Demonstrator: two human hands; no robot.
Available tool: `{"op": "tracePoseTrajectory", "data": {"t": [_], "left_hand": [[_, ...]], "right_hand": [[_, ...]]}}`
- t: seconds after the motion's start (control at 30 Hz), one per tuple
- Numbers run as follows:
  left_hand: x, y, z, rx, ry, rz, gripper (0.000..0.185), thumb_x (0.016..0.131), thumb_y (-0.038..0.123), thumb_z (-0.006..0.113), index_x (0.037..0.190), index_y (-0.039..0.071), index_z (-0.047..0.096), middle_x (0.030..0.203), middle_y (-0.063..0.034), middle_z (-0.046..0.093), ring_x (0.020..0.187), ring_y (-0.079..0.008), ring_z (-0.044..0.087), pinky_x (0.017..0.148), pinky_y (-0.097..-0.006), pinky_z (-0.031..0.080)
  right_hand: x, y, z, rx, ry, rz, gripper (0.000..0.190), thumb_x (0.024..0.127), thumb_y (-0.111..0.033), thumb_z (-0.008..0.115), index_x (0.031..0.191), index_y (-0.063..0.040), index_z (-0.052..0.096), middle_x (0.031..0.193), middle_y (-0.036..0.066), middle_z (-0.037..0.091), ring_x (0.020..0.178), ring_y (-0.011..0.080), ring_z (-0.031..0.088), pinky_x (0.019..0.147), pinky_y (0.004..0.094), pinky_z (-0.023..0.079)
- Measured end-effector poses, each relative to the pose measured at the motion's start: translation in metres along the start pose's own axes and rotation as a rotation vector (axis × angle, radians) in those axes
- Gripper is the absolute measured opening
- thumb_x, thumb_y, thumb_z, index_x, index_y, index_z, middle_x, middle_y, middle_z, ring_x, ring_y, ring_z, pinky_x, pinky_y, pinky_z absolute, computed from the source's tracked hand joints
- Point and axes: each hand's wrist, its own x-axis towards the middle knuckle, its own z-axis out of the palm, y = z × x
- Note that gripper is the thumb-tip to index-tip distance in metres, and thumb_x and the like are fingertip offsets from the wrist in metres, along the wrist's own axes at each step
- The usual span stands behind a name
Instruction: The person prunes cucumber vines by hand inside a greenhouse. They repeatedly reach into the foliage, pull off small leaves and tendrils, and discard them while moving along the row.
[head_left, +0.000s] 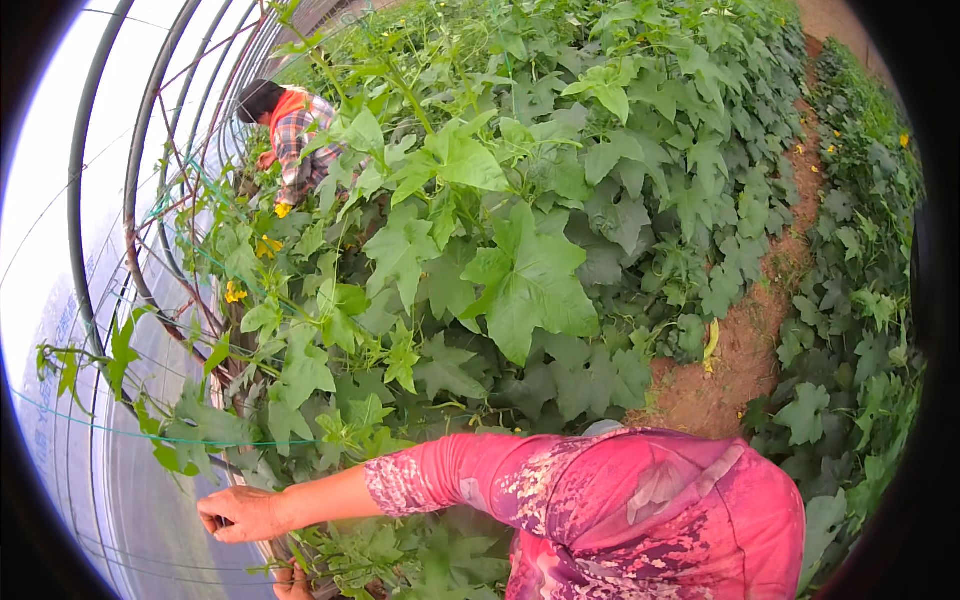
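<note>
My right arm, in a pink patterned sleeve, reaches left across the vines towards the film wall of the greenhouse. At its end my right hand (238, 514) is curled, fingers bent close together in front of the film (176, 442). A small dark spot shows between the fingers; whether it is a held thing or a gap is unclear. Below it, my left hand (291, 581) is partly cut off by the bottom rim, beside a thin green shoot (300, 556). What it grips cannot be made out. Lobed gourd-vine leaves (420, 551) lie just right of the hands.
Dense gourd vines (532, 277) fill the middle, with yellow flowers (235, 292) along the left. Curved metal hoops (81, 172) and a green string (187, 441) line the wall. Farther off, a person in a plaid shirt (304, 139) bends among leaves. A dirt path (750, 337) runs at right.
</note>
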Motion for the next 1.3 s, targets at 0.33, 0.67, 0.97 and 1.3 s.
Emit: {"op": "tracePoseTrajectory", "data": {"t": [0.33,0.67,0.97,1.3], "left_hand": [[-0.062,0.011,-0.037,-0.035,0.343,-0.288,0.058,0.094,0.015,0.067,0.145,0.005,0.042,0.097,-0.0102,0.065,0.056,-0.0123,0.059,0.048,-0.0262,0.048],[-0.182,0.113,-0.011,-0.265,1.332,-0.064,0.024,0.095,0.010,0.062,0.115,-0.004,0.059,0.092,-0.0091,0.066,0.069,-0.0128,0.065,0.063,-0.0259,0.053],[-0.196,0.224,0.124,-0.235,1.373,0.333,0.018,0.091,0.000,0.062,0.107,0.000,0.055,0.093,-0.0037,0.058,0.080,-0.0114,0.057,0.074,-0.0272,0.050],[-0.133,0.288,0.271,-0.166,0.781,0.614,0.023,0.081,-0.001,0.062,0.102,0.002,0.055,0.096,-0.0131,0.056,0.085,-0.0319,0.059,0.077,-0.0399,0.046]], "right_hand": [[-0.136,-0.130,-0.179,-0.176,-0.522,-0.136,0.028,0.089,-0.028,0.073,0.094,-0.002,0.065,0.086,0.009,0.067,0.076,0.0231,0.065,0.072,0.0345,0.052],[-0.258,-0.095,-0.234,0.430,-0.484,0.444,0.048,0.092,-0.052,0.065,0.081,-0.007,0.053,0.066,0.005,0.055,0.055,0.0146,0.054,0.076,0.0360,0.049],[-0.281,-0.083,-0.133,0.535,-0.976,0.609,0.035,0.092,-0.034,0.069,0.085,-0.001,0.059,0.080,0.009,0.064,0.071,0.0187,0.063,0.078,0.0371,0.051],[-0.350,-0.060,-0.175,0.599,-0.951,1.106,0.054,0.096,-0.025,0.066,0.142,-0.005,0.045,0.146,0.012,0.045,0.133,0.0191,0.044,0.111,0.0379,0.038]]}}
